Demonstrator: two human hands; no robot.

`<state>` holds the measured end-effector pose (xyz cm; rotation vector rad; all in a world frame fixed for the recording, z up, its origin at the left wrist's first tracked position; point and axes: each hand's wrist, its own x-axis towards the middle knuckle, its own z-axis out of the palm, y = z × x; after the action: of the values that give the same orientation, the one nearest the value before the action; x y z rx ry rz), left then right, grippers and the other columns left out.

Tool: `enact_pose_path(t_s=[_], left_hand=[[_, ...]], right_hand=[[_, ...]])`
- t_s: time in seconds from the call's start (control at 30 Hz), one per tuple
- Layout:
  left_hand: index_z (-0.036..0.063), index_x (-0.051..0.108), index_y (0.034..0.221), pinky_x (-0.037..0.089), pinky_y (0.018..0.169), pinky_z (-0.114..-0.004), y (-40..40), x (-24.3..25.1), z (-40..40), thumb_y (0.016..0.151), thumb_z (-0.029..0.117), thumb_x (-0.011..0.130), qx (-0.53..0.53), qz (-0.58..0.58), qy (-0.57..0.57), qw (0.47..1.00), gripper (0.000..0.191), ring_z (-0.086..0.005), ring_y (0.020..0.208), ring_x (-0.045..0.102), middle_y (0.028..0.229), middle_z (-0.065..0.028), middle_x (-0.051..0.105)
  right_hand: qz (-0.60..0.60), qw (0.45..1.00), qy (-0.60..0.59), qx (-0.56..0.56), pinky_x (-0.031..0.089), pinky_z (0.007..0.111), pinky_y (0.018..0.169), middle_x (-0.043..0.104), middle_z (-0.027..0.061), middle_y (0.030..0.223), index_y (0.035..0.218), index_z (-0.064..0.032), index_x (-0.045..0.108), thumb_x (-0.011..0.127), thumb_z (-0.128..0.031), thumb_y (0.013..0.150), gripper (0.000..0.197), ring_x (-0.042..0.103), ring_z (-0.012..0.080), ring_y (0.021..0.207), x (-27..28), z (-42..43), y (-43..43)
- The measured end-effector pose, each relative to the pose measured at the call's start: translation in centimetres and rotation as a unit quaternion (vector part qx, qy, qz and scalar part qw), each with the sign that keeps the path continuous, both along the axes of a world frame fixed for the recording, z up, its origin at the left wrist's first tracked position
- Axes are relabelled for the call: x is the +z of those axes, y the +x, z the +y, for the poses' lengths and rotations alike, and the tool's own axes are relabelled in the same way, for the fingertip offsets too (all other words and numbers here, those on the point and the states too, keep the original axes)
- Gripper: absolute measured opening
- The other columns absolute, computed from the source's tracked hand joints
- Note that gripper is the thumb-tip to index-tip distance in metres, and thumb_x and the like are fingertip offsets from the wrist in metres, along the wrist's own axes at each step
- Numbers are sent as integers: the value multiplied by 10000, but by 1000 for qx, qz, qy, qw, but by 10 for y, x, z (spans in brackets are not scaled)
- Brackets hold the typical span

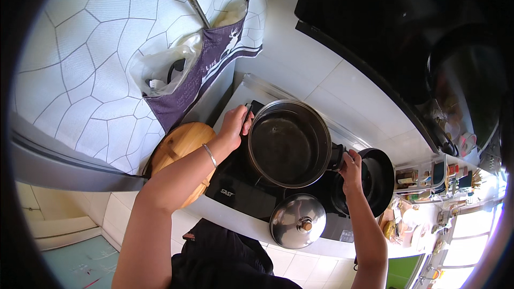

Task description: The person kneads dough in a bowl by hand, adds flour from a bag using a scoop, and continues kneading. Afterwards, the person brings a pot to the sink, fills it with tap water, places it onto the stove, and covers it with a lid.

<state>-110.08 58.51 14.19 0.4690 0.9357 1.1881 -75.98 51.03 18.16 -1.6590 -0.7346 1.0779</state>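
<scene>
A deep dark cooking pot (287, 146) with a metal rim is between my hands, over the black cooktop (245, 186). My left hand (237, 124) grips its black side handle, and my right hand (351, 168) holds the handle on the opposite side. Inside, the pot shows a dark bottom with no food visible. Whether its base touches the cooktop, I cannot tell. A shiny domed metal lid (291, 216) with a knob lies at the cooktop's front edge. Behind my right hand stands a black frying pan (379, 180).
Round wooden boards (182, 140) stand left of the cooktop. A patterned cover with purple pockets (180, 96) hangs above them. The black range hood (361, 64) juts out at the upper right. Spice racks (421, 178) and counter items are at the right.
</scene>
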Motion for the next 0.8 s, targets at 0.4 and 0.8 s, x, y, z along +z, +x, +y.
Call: enact_pose_path(t_s=[0.4,0.8], left_hand=[[50,510,696,254,393,-239,-3,5,-20,863,224,433,32,5,0,999,253,-95,400,330,470,-1,394],[65,521,978,441,575,-352,73,12,-150,770,57,599,-104,443,537,711,222,-210,580,528,876,-74,529]], right_hand=[[-35,999,-15,20,404,260,661,540,18,830,1231,-78,392,561,-233,860,436,501,94,706,-3,-2,-2],[-76,978,193,1,437,275,858,571,110,1082,1382,-77,226,492,-132,929,528,562,156,949,25,-97,46]])
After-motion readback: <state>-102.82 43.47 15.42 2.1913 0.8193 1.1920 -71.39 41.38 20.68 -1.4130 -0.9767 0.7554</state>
